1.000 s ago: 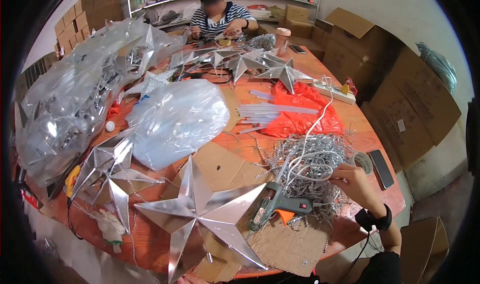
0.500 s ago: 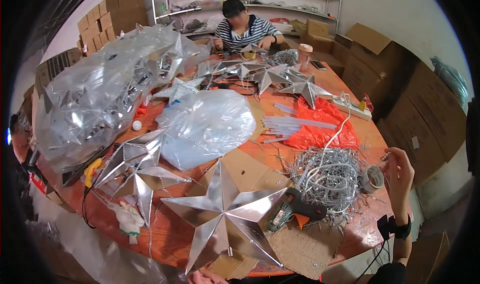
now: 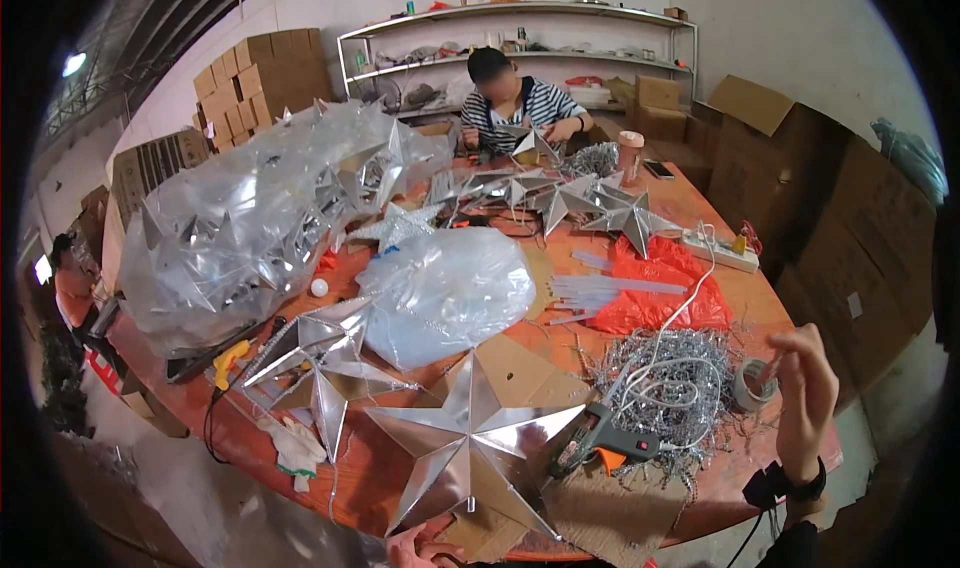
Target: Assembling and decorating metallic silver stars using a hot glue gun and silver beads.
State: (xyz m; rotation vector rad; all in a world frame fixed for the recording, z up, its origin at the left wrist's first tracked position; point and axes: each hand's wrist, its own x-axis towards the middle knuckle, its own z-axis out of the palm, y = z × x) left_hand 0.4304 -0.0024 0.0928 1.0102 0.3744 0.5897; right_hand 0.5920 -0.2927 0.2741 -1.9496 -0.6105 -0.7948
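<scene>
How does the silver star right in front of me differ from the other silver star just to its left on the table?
The front star is bigger, lies flat and my left hand touches its lower point. The left star is smaller, untouched, and sits beside a clear plastic bag. Both are shiny, folded, five-pointed silver stars.
</scene>
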